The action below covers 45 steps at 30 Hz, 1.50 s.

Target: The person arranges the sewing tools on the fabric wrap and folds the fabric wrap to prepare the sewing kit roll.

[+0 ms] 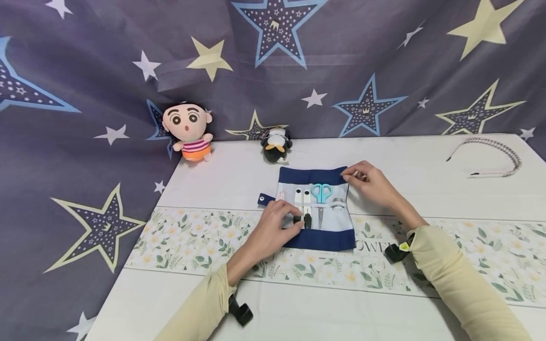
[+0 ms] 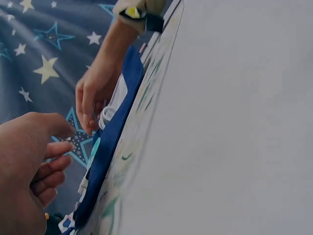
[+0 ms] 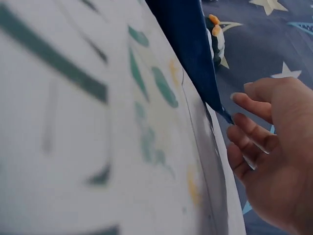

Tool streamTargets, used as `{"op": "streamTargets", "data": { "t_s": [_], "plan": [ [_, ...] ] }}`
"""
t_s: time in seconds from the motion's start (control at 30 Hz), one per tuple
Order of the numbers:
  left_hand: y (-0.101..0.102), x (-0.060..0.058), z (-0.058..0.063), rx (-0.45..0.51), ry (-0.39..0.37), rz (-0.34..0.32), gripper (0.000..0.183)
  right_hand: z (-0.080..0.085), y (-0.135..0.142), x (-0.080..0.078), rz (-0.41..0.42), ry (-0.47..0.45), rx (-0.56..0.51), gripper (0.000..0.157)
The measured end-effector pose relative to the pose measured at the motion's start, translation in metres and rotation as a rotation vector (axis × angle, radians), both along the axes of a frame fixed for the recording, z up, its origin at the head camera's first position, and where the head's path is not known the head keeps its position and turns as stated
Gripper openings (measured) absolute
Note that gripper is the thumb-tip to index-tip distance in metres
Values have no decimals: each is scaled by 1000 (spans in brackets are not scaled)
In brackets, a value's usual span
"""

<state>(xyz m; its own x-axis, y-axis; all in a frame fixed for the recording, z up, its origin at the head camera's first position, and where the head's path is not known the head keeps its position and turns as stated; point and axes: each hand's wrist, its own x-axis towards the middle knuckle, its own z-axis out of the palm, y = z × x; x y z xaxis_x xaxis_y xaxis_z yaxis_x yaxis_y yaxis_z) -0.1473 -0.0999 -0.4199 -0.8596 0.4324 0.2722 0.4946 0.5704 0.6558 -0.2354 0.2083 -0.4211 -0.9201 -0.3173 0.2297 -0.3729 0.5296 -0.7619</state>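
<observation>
An unfolded navy-trimmed sewing kit pouch [image 1: 322, 240] lies on the table with its pale inside up. Under its strap sit turquoise-handled scissors [image 1: 322, 190], two white-topped slim tools [image 1: 306, 195] and a round clear case [image 1: 338, 204]. My left hand [image 1: 273, 225] hovers over the pouch's left side, fingers loosely bent, with a gap between thumb and fingers in the left wrist view. It partly hides dark items there. At the far right corner is my right hand [image 1: 371, 183]; in the right wrist view its fingertips [image 3: 235, 128] are right at the navy corner [image 3: 226, 115].
A snap tab [image 1: 266, 199] sticks out left of the pouch. Behind stand a plush doll [image 1: 190, 130] and a plush penguin [image 1: 276, 144], before a star-printed curtain [image 1: 273, 94]. A headband [image 1: 512, 154] lies far right. A floral strip [image 1: 187, 239] crosses the white table [image 1: 320, 312].
</observation>
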Motion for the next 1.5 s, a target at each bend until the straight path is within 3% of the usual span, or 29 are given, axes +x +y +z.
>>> {"op": "streamTargets", "data": {
  "t_s": [0.3, 0.6, 0.8, 1.17, 1.5],
  "plan": [
    [-25, 36, 1, 50, -60, 188, 15, -2, 4, -11, -72, -49, 10, 30],
    [-46, 49, -4, 32, -97, 347, 15, -3, 1, -18, -71, -58, 16, 33],
    [-50, 52, -8, 28, -133, 337, 9, -4, 0, -25, -73, -49, 40, 34],
    [-48, 50, -16, 49, -94, 321, 13, -4, -6, -33, -90, -52, 32, 30],
    [-49, 48, -15, 73, -121, 312, 10, -6, -8, -36, -125, -51, 7, 23]
  ]
}}
